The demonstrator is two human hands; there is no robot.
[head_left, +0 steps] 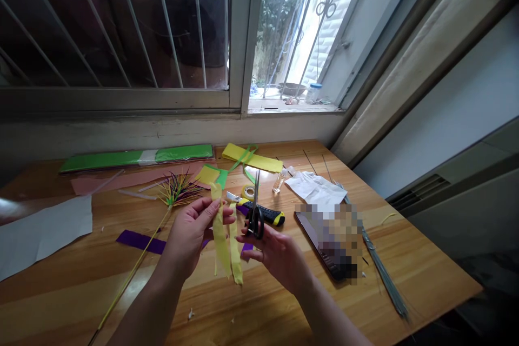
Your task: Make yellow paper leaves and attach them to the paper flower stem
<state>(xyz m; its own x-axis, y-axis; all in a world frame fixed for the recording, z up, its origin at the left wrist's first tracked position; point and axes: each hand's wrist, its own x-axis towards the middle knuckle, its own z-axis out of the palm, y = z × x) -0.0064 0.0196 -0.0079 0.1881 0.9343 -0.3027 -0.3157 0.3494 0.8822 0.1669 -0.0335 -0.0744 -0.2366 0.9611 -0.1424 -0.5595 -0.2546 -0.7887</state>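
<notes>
My left hand (193, 232) pinches the top of a strip of yellow crepe paper (221, 238) that hangs down in two long tails above the wooden table (284, 303). Just to its right, my right hand (274, 251) grips black-handled scissors (255, 215), blades pointing up beside the yellow strip. Under the hands lies a purple paper strip (140, 241). Left of them a yellow stick topped with a tuft of purple, green and yellow fringes (177, 190) rests on the table.
A utility knife (259, 211), a tape roll (247, 191) and a small glue bottle (279, 180) lie behind the hands. Green (105, 159), pink and yellow paper (259, 162) sit at the back, white sheets at the left (44, 232), a phone (324, 243) and wires (381, 270) right.
</notes>
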